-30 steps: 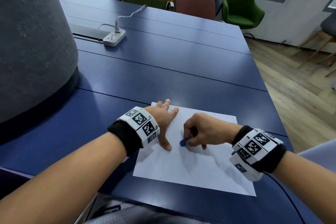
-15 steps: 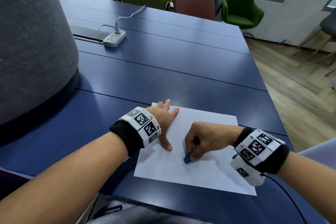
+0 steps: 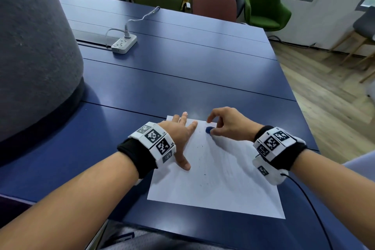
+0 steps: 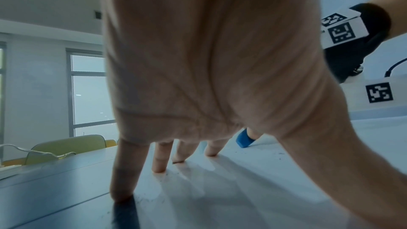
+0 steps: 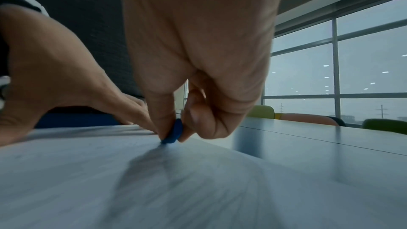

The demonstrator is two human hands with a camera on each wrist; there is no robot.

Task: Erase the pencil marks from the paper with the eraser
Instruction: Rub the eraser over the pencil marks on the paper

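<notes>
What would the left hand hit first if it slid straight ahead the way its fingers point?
Probably nothing soon: the left hand points past the paper's far edge onto bare table. The eraser sits to its right, off that line.

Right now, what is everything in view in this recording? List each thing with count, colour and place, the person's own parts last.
paper: one, white, on the near part of the table, faint pencil marks and dark crumbs on it.
eraser: one, blue, touching the paper near its far edge.
table: one, dark blue, long.
power strip: one, white, far left on the table, one cable plugged in.
column: one, grey, at the left.
chairs: several, yellow, green, dark red and black, beyond the table's far end.
left hand: fingers spread, pressing the paper's left part.
right hand: pinches the eraser.
wristbands: two, black with white marker blocks.
</notes>
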